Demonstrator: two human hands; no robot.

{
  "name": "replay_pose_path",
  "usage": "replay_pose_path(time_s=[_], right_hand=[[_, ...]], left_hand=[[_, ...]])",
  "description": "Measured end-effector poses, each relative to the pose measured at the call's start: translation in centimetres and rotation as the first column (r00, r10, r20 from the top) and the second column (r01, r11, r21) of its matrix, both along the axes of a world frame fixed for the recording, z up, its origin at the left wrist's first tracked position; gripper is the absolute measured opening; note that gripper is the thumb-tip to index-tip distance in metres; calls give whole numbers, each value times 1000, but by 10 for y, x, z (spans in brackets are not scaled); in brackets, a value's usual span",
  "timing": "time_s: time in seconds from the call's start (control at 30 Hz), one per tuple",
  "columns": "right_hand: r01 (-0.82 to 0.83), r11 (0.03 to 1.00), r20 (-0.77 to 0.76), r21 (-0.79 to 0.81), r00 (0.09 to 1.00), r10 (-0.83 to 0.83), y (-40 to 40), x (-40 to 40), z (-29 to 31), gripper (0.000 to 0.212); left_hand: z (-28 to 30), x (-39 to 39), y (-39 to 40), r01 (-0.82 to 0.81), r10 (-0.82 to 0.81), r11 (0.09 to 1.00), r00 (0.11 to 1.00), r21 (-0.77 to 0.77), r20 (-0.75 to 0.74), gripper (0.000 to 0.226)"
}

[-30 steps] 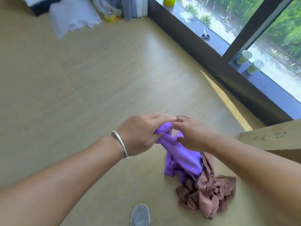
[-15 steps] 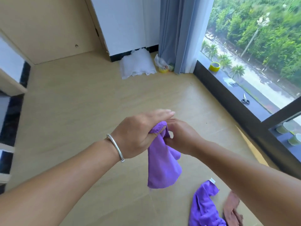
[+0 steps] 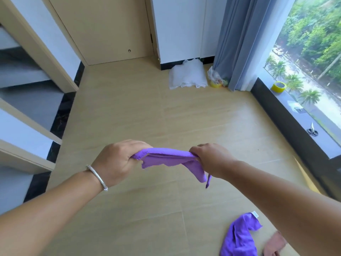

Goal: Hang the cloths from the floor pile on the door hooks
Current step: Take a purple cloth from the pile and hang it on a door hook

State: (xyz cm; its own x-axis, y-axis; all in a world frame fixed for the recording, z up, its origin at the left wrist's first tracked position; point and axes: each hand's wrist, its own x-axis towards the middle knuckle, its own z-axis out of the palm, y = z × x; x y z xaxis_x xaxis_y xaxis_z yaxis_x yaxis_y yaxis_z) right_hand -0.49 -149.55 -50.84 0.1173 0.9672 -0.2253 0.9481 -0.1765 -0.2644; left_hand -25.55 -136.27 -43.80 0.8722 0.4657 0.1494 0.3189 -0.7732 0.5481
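We find the left hand (image 3: 118, 159) gripping one end of a purple cloth (image 3: 170, 157), fingers curled round it, a bracelet (image 3: 97, 177) on the wrist. The right hand (image 3: 210, 159) pinches the other end, so the cloth runs taut between the two hands above the floor (image 3: 166, 115), with a loose tail hanging below the right hand. Below the right forearm we note a second purple cloth (image 3: 238, 237) and beside it a brown cloth (image 3: 273, 245), both on the floor. Ahead of the hands stands a door (image 3: 103, 28).
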Motion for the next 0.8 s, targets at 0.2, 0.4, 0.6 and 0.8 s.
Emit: replay_pose_path(time_s=[0.2,0.4,0.6,0.8], right_hand=[[-11,998,277,57,961,-5,-45,-23,-16,12],[2,995,177,-98,984,16,-96,-57,-60,24],[-124,965,73,-230,987,145,-157,-105,-118,10],[-82,918,-15,-388,997,82,-167,-124,-140,12]], left_hand=[[-21,-70,-42,-262,300,948,925,178,-234,30],[-80,-132,-82,-310,432,898,487,312,-759,18],[-145,-173,-146,-219,324,937,257,271,-911,18],[-188,-195,-166,-212,173,969,191,131,-966,20]])
